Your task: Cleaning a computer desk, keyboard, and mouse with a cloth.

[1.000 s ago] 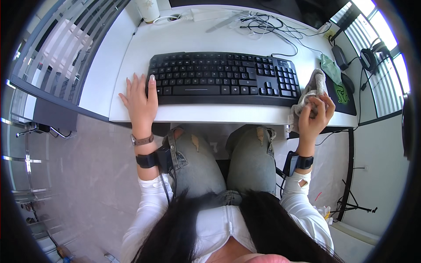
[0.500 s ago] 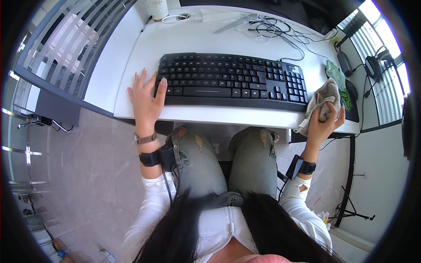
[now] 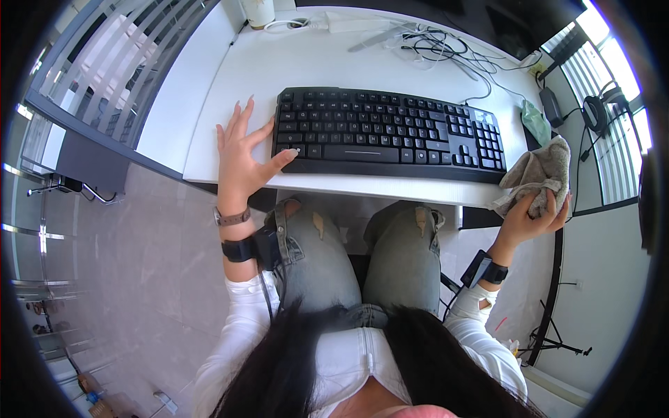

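Note:
A black full-size keyboard (image 3: 362, 153) lies on the white desk near its front edge, slightly slanted. My left hand (image 3: 244, 160) is at the keyboard's left end, fingers spread on and over the desk. Its thumb rests on the keyboard's lower left corner, and the index fingertip meets the left side. At the desk's front right edge, my right hand (image 3: 533, 216) grips a crumpled grey-beige cloth (image 3: 540, 167). The cloth bunches up above the fingers and sits just beyond the keyboard's right end.
Tangled black cables (image 3: 453, 52) and a white power strip (image 3: 355, 22) lie along the back, below a dark monitor (image 3: 502, 24). A pale green crumpled bag (image 3: 535, 124) is behind the cloth. A white cup (image 3: 259, 12) stands at the back left; a slatted partition (image 3: 115, 66) borders the left.
The keyboard has shifted to the right, my left hand along with it. My right hand has carried the cloth rightward, away from the keyboard's end, and it now covers the mouse and pad.

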A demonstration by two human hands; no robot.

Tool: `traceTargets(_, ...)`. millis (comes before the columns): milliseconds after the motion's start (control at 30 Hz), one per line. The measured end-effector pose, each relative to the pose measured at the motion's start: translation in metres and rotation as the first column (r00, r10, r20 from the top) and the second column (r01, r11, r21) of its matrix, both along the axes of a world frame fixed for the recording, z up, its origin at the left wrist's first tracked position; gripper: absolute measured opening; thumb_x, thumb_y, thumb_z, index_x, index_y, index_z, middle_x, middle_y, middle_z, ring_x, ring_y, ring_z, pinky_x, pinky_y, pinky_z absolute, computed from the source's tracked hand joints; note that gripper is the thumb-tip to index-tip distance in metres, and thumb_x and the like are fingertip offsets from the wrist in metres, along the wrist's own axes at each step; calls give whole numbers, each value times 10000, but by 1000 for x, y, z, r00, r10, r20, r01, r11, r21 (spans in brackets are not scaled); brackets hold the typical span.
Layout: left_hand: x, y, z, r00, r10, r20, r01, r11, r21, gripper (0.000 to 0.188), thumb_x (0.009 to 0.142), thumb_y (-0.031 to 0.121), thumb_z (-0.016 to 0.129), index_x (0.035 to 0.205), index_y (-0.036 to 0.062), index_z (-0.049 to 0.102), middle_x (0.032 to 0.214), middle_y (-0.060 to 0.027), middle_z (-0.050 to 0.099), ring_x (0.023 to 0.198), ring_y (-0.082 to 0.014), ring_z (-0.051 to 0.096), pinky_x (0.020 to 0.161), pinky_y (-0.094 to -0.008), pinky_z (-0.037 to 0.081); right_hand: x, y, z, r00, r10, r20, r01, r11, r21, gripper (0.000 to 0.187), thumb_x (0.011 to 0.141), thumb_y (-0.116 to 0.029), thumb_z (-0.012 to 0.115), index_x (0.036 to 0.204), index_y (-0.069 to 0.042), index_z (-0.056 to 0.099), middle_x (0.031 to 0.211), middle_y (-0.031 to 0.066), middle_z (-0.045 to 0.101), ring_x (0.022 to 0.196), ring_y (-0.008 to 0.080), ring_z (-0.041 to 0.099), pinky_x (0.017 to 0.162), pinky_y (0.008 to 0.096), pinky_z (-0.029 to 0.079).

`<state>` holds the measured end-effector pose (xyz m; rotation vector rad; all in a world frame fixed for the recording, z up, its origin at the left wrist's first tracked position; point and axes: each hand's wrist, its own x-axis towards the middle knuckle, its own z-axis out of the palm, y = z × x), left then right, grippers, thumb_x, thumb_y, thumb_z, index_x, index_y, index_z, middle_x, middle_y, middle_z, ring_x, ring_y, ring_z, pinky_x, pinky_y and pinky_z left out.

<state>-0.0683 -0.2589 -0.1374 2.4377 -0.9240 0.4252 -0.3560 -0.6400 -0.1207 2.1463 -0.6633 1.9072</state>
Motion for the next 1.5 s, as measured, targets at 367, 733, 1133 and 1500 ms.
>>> traceTargets(367,-9,-2,6,1000,6,-19,-5,998,57,1086,566,767,712,1442,190,432,1482,-237,360,1427,-389,237,1128,-607,61,94,109,22,776,576,-255,-561,816,136,307,692,-7,649,996,-43,648,1357,242,453,1244,411,461,1043,490,360)
traceTargets(733,-7,-6,8,998,-58,-26,60,995,85,1066,520,646,801,1441,255,433,1486,-166,389,1406,-343,302,1134,-586,127,168,210,2,431,780,-453,-701,606,377,277,773,-168,656,973,23,644,1186,175,574,1167,360,524,986,471,412)
traceTargets(1133,-8,-6,11,998,-66,-21,67,995,72,1046,543,688,782,1427,235,455,1461,-166,426,1394,-360,323,1129,-581,142,132,169,-4,460,761,-457,-680,633,370,228,735,-136,700,958,-95,675,1156,83,620,1198,306,541,1083,526,328)
traceTargets(1500,-6,-5,8,998,-60,3,59,994,89,1124,518,689,794,1434,148,431,1452,-177,434,1400,-364,313,1121,-602,133,29,39,-14,790,309,-530,-224,950,219,300,801,-169,599,1074,-57,651,1209,154,594,1237,356,504,1115,542,248)
